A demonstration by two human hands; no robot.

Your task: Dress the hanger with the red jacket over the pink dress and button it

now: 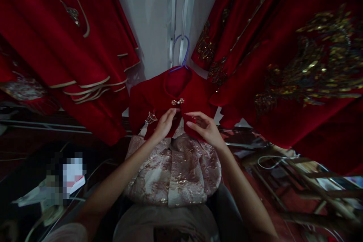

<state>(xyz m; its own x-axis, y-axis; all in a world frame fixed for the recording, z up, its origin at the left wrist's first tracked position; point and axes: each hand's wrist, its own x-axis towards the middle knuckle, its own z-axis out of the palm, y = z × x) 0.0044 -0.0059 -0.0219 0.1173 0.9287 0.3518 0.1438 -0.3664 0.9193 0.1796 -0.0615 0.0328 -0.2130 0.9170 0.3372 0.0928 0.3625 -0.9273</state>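
Observation:
A small red jacket [147, 96] hangs in front of me on a purple hanger [185, 51]. A beaded clasp [177, 101] joins its front below the neckline; under the clasp the front edges part. My left hand [166, 123] is closed at the left front edge, its fingers together on the cloth. Across the gap, my right hand [203, 126] is at the other edge, thumb and fingers apart. Below the jacket spreads a pale pink and silver brocade skirt [172, 174]. A beaded tassel ornament [151, 118] hangs on the jacket, left of my left hand.
Red garments with pale trim [93, 56] hang at the left. At the right hangs a red garment with gold sequins [317, 64]. Metal rails [171, 7] run up the pale wall behind. A wooden frame [309, 193] stands low right; a white box [74, 174] lies low left.

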